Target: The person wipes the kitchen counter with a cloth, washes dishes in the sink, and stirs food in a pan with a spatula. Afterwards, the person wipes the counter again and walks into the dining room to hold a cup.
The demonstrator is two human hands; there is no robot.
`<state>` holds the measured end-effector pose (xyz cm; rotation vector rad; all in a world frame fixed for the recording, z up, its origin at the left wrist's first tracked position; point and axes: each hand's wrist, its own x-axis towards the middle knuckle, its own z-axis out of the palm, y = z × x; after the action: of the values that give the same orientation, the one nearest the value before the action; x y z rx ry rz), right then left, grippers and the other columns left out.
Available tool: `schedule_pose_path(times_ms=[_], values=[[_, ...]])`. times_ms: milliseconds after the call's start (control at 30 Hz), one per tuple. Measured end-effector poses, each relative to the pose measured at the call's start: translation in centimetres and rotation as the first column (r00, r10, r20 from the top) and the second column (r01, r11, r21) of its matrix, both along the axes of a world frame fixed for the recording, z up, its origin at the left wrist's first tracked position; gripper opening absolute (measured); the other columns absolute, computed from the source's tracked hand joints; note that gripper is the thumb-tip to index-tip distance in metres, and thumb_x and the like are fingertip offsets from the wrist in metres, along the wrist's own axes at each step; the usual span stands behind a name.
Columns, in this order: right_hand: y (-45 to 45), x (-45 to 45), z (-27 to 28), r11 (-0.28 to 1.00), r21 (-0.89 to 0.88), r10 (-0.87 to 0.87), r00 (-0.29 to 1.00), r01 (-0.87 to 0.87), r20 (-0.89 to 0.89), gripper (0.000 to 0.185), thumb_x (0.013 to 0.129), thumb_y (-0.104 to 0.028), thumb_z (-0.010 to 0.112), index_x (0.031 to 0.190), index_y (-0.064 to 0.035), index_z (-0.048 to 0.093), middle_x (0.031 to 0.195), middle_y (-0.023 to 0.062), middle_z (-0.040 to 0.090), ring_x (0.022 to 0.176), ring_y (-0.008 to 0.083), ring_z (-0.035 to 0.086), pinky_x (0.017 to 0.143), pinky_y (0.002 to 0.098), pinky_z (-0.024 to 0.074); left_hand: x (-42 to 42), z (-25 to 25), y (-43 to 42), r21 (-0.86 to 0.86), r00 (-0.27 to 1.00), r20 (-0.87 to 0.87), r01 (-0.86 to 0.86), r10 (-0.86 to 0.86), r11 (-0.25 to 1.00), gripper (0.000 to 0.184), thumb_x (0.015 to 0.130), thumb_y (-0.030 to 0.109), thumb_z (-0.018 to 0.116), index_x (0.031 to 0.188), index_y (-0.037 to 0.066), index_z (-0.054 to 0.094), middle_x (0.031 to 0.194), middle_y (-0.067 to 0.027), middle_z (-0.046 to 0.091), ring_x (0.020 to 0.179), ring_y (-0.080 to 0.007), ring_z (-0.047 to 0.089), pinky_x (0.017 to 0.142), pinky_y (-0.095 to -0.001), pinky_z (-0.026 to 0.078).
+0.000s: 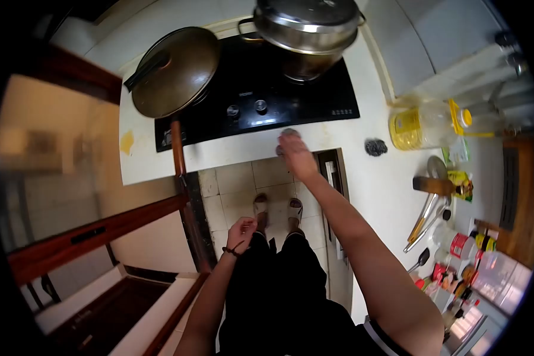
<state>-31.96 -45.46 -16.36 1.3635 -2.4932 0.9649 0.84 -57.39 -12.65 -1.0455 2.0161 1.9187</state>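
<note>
Holding one grey item (289, 132) on one counter (234, 148): right hand (295, 153).

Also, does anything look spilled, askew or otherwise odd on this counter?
Yes: a yellow patch on the white counter, left of the stove. It stands out against the pale surface, perhaps a spill or stain.

The stovetop (302, 110) is black; the countertop (377, 193) is white.
</note>
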Motion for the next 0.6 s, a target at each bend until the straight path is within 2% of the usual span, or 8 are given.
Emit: schedule_pose_path(times_ms=[33, 67, 167, 233, 433, 500, 567, 600], values=[[0.6, 0.0, 2.2, 0.997, -0.002, -0.07, 0.982, 0.071, 0.178, 0.043, 0.083, -0.001, 0.059, 0.126, -0.0002, 0.061, 0.127, 0.0205, 0.062, 0.117, 0.0375, 0.059, 0.104, 0.0459, 0.0455, 0.3, -0.6, -0.1, 0.058, 0.998, 0.013, -0.07, 0.069, 0.996, 0.022, 0.099, 0.022, 0.065, 0.114, 0.005, 0.063, 0.096, -0.0044, 0.07, 0.082, -0.0128, 0.067, 0.07, -0.0268, 0.053], [1.5, -0.9, 1.1, 0.988, 0.124, -0.105, 0.991, 0.094, 0.08, 0.047, 0.085, -0.004, 0.06, 0.131, 0.0043, 0.056, 0.133, 0.0231, 0.057, 0.125, 0.0366, 0.056, 0.111, 0.043, 0.0419, 0.8, -1.2, -0.6, 0.112, 0.99, 0.024, -0.138, 0.136, 0.984, 0.022, 0.099, 0.022, 0.065, 0.114, 0.006, 0.063, 0.096, -0.0043, 0.07, 0.081, -0.0126, 0.067, 0.069, -0.0267, 0.053], [0.0, 0.7, 0.6, 0.928, 0.098, -0.353, 0.933, 0.359, -0.073, 0.056, 0.085, -0.004, 0.059, 0.139, 0.0094, 0.048, 0.143, 0.0296, 0.048, 0.132, 0.0482, 0.045, 0.116, 0.0519, 0.0307, 4.6, -3.5, -2.4, 0.175, 0.946, 0.093, -0.324, 0.312, 0.93, 0.021, 0.1, 0.022, 0.064, 0.113, 0.006, 0.063, 0.096, -0.0041, 0.07, 0.082, -0.0122, 0.068, 0.067, -0.0263, 0.052], [-3.7, 2.2, 0.0, 0.881, 0.056, -0.465, 0.883, 0.469, -0.067, 0.057, 0.086, -0.003, 0.057, 0.14, 0.0097, 0.047, 0.145, 0.0305, 0.047, 0.132, 0.0489, 0.044, 0.116, 0.0535, 0.0303, 7.6, -4.5, -3.9, 0.212, 0.942, 0.043, -0.335, 0.334, 0.918, 0.021, 0.1, 0.023, 0.064, 0.112, 0.006, 0.063, 0.096, -0.0046, 0.07, 0.082, -0.0131, 0.068, 0.066, -0.026, 0.052], [-19.8, 13.8, -1.5, 0.975, 0.055, -0.217, 0.976, 0.216, 0.024, 0.064, 0.082, 0.005, 0.054, 0.144, 0.0076, 0.043, 0.149, 0.0282, 0.044, 0.138, 0.0465, 0.04, 0.118, 0.052, 0.0284, 14.8, -3.0, -11.5, 0.213, 0.884, 0.164, -0.465, 0.438, 0.859, 0.019, 0.1, 0.021, 0.064, 0.11, 0.005, 0.064, 0.097, -0.0058, 0.07, 0.083, -0.0138, 0.069, 0.067, -0.0256, 0.055], [-26.7, 18.9, -1.6, 0.91, -0.342, 0.011, 0.811, 0.234, 0.585, 0.055, 0.084, 0.002, 0.056, 0.138, 0.0082, 0.051, 0.145, 0.0247, 0.05, 0.134, 0.0432, 0.048, 0.115, 0.0498, 0.035, 16.2, -3.4, -15.2, 0.236, 0.883, 0.14, -0.469, 0.448, 0.851, 0.02, 0.1, 0.022, 0.064, 0.11, 0.004, 0.064, 0.096, -0.006, 0.07, 0.081, -0.0137, 0.069, 0.066, -0.0251, 0.055], [-33.0, 21.7, -1.3, 1.0, -0.021, -0.01, 0.999, 0.011, 0.036, 0.053, 0.082, 0.005, 0.056, 0.135, 0.0057, 0.054, 0.143, 0.0234, 0.053, 0.129, 0.0413, 0.052, 0.111, 0.0482, 0.0412, 16.9, -2.5, -19.8, 0.165, 0.912, 0.095, -0.409, 0.399, 0.897, 0.021, 0.1, 0.021, 0.064, 0.11, 0.002, 0.064, 0.094, -0.0057, 0.07, 0.081, -0.0132, 0.069, 0.066, -0.0252, 0.054], [-35.8, 22.6, 0.2, 0.998, -0.037, 0.057, 0.998, -0.058, -0.036, 0.047, 0.082, 0.006, 0.055, 0.129, 0.003, 0.061, 0.131, 0.0247, 0.061, 0.119, 0.0393, 0.06, 0.101, 0.0459, 0.0489, 17.1, -1.9, -22.0, 0.144, 0.916, 0.068, -0.4, 0.395, 0.905, 0.022, 0.1, 0.02, 0.064, 0.111, 0.001, 0.064, 0.093, -0.005, 0.07, 0.08, -0.012, 0.068, 0.068, -0.0247, 0.054]])
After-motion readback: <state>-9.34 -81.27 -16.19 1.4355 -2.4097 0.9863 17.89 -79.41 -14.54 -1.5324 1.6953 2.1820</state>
